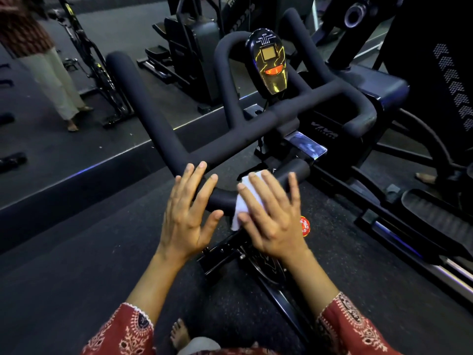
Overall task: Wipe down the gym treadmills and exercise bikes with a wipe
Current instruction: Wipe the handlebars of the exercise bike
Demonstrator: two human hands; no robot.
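A black exercise bike stands in front of me, its padded handlebar (158,119) spreading left, right and forward. A glossy black-and-gold console (268,60) with an orange light sits at the handlebar's centre. My right hand (271,216) lies flat, fingers straight and spread, pressing a white wipe (243,201) onto the near handlebar bar. My left hand (186,213) is open beside it, fingers spread, fingertips resting at the same bar. Most of the wipe is hidden under my right hand.
A red round knob (305,226) sits on the bike frame below my right hand. An elliptical machine (409,201) stands close on the right. More machines (189,47) line the raised platform behind. Another person (48,73) stands at the far left.
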